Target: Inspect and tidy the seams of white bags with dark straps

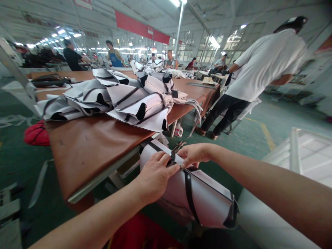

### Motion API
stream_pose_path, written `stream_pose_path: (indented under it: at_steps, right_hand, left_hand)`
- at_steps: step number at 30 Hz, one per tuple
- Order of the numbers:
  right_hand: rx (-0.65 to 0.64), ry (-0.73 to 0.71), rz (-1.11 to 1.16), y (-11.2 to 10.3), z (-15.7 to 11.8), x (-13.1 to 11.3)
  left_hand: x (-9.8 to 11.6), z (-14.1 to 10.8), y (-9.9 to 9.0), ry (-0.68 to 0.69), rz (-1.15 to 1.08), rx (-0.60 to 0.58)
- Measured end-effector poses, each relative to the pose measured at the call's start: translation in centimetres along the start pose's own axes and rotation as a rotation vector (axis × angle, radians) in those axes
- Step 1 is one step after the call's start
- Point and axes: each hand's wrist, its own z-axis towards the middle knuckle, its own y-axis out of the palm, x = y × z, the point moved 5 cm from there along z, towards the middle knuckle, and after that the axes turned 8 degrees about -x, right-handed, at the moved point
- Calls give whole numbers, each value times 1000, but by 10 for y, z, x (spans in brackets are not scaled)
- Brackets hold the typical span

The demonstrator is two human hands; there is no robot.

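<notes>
A rolled white sewn piece with black straps (pixel 207 197), which looks like a bag, lies below the table's edge in front of me. My left hand (pixel 155 176) rests on its upper side, thumb and fingers closed around its edge near a dark strap end. Just to the right, my right hand (pixel 195 154) pinches the same edge, with its fingertips almost touching my left thumb. Small dark strap ends (pixel 174 155) stick up between the two hands. The lower side of the piece and some of my right fingers are hidden.
A heap of similar white pieces (pixel 129 93) covers part of the brown table (pixel 85 152). At right, a person in a white shirt (pixel 269 65) stands beyond the table's corner. A white rack (pixel 311 152) is near my right arm; a red bundle (pixel 37 133) lies left.
</notes>
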Motion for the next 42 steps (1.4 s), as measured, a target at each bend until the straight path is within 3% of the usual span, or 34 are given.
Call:
stream_pose_path:
  at_steps: [5,12,19,30,37,42]
  right_hand:
    - [54,0,-62,-1,0,3]
    - [-11,-77,56,1,0,8]
    - [-115,-290,261,6,-1,20]
    - [-140,-334,359,9,3,29]
    - [-58,-347,188,9,2,23]
    - [80,-357,-91,10,-6,6]
  left_hand:
    - [19,4,11,-9,-141,58]
    - [14,-6,26,20,-246,100]
    - [12,-6,27,72,-272,144]
    - [12,-6,23,75,-313,168]
    - [13,-2,20,23,-341,136]
    - [12,-3,24,-4,-310,118]
